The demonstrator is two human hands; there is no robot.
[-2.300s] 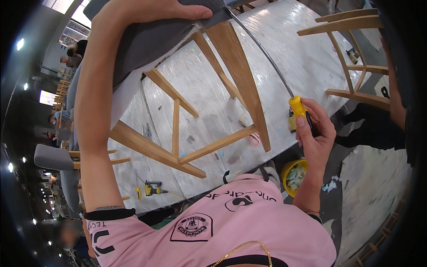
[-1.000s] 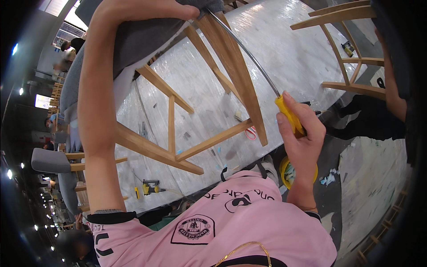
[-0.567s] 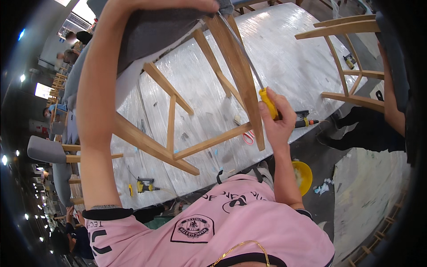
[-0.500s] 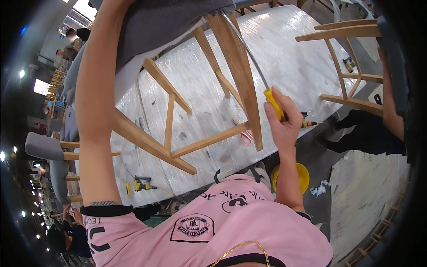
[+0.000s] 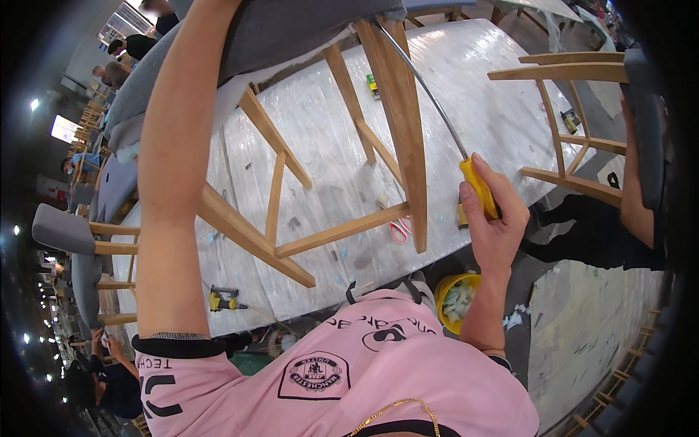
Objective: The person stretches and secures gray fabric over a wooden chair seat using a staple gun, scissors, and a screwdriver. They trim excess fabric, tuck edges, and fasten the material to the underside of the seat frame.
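My right hand [image 5: 502, 226] is closed round the yellow handle of a long-shafted screwdriver [image 5: 478, 188]. The shaft slants up and left, its tip at the edge of the grey upholstered seat [image 5: 291, 33], beside the top of a wooden leg [image 5: 399, 138]. This chair lies tipped over, with its legs and wooden crossbars toward me. My left forearm [image 5: 175, 160] reaches up past the seat's left side. The left hand itself is cut off beyond the upper edge of the picture.
The table [image 5: 466, 65] is wrapped in clear film. On it lie red-handled scissors [image 5: 398, 231], a staple gun [image 5: 224, 298] and a small green box [image 5: 373, 87]. Another person's arm [image 5: 637, 175] is beside a second chair [image 5: 582, 71]. A yellow bucket [image 5: 442, 295] of scraps stands below.
My right hand and the screwdriver handle have shifted right and slightly down, the tip still at the seat edge. The chair sits slightly differently in view. The bucket's contents now show.
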